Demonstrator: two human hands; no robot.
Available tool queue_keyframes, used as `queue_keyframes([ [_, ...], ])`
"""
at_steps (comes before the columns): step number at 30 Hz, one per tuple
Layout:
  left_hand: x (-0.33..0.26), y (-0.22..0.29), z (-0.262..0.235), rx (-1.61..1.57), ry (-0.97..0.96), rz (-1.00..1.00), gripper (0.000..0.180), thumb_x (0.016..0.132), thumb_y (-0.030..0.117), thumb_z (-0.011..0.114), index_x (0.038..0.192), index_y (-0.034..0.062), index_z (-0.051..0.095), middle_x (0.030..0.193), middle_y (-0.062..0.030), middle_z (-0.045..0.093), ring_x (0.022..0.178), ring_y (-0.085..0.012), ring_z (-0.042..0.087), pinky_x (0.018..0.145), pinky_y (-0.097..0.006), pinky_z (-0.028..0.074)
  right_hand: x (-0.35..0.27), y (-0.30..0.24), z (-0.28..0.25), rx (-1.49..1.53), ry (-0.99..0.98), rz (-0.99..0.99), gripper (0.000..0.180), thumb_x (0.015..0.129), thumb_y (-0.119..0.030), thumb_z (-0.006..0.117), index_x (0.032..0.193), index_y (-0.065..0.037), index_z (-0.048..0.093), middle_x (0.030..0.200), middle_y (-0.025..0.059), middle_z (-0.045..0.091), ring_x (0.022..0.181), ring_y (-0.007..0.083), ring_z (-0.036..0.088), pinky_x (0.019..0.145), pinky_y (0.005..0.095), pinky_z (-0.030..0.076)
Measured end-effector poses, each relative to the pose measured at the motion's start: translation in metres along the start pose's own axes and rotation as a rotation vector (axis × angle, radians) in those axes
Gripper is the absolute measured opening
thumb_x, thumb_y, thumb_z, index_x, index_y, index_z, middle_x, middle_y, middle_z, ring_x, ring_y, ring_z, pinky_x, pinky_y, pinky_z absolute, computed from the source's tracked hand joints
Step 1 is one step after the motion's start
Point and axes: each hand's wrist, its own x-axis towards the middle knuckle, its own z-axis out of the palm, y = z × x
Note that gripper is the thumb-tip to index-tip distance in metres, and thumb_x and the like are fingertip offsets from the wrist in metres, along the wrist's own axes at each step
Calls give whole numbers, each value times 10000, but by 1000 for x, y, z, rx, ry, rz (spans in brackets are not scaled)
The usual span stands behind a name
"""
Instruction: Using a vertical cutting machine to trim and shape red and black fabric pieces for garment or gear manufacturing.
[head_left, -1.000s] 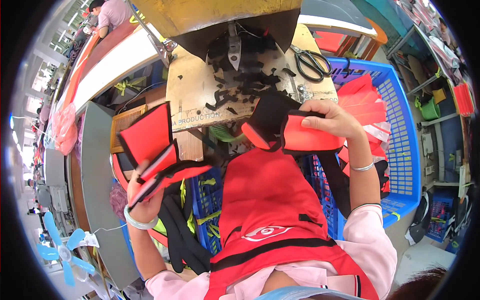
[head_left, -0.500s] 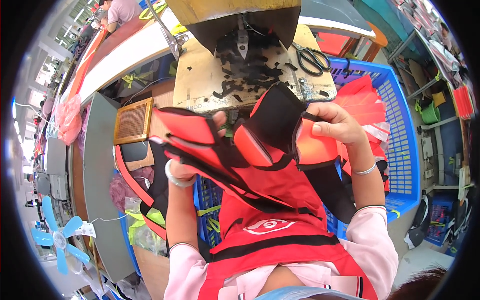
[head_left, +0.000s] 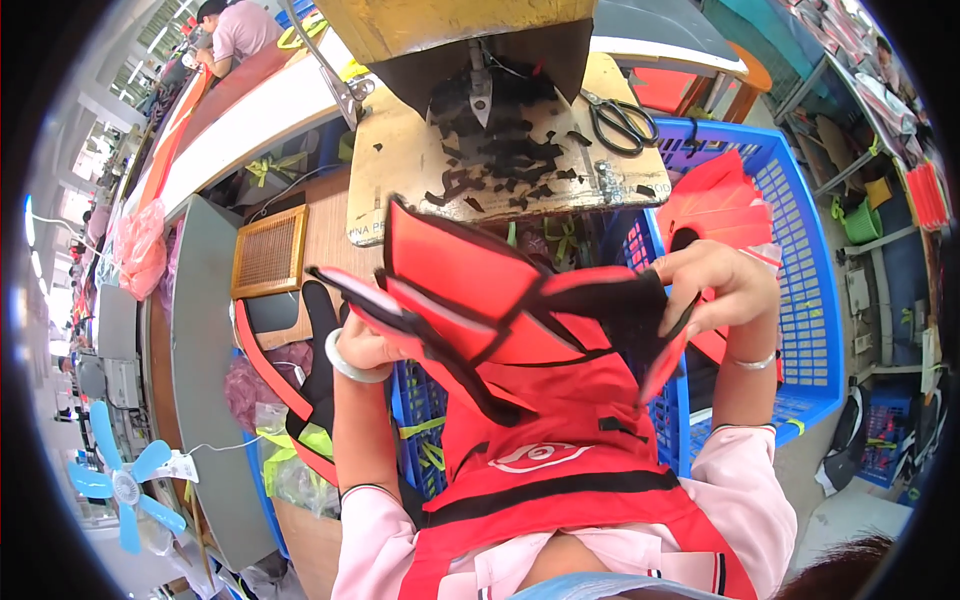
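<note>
You held the red vest piece (head_left: 500,300) in both hands' closed fingers, left hand (head_left: 365,345) and right hand (head_left: 715,290), short of the worktop (head_left: 400,190), nothing yet laid down.

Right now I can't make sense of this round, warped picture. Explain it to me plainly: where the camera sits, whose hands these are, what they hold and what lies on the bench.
The camera is worn on a person's head and looks down through a fisheye lens, so straight edges bend near the rim. The two arms in pink sleeves rising from the lower edge are that person's own. The left hand and the right hand together hold up a red fabric piece with black trim. More red fabric drapes over the lap. Ahead is a pale work board strewn with black scraps, with black scissors on it. A blue plastic crate stands on the right, a blue fan at lower left. Another person works at the top left.
</note>
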Motion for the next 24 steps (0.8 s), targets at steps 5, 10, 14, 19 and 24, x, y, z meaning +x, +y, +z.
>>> queue_keyframes([
  [5,5,29,9,175,-86,-57,453,756,20,767,1169,-63,601,1025,-152,687,839,-183,679,640,-269,524,38,60,9,535,-59,-342,184,834,-168,728,856,6,671,1362,359,467,1302,463,450,1088,549,312],
  [10,-11,39,-11,98,-10,-176,412,777,21,751,1149,-56,589,952,-127,698,769,-175,678,607,-267,512,59,85,52,1008,-48,-161,190,817,-146,740,888,12,665,1491,333,319,1426,428,274,1154,536,192],
  [14,-30,17,-42,-60,20,-319,415,759,17,766,1138,-17,600,1061,-156,677,856,-234,680,675,-315,536,60,137,82,833,-310,-19,296,817,-200,770,950,44,667,1175,167,640,1151,218,547,1007,357,387],
  [19,-20,15,-13,99,-67,-203,525,775,204,793,1185,-54,590,1194,-189,643,1118,-301,620,979,-443,463,48,55,53,649,329,64,404,707,-327,836,751,27,646,866,166,685,850,271,657,744,371,490],
  [24,-8,-37,-17,284,-512,-217,741,879,515,610,1316,-74,509,1169,-249,632,1177,-333,579,1072,-480,360,34,18,5,470,423,-166,412,747,-340,812,795,16,609,845,79,615,753,162,563,683,303,448],
])
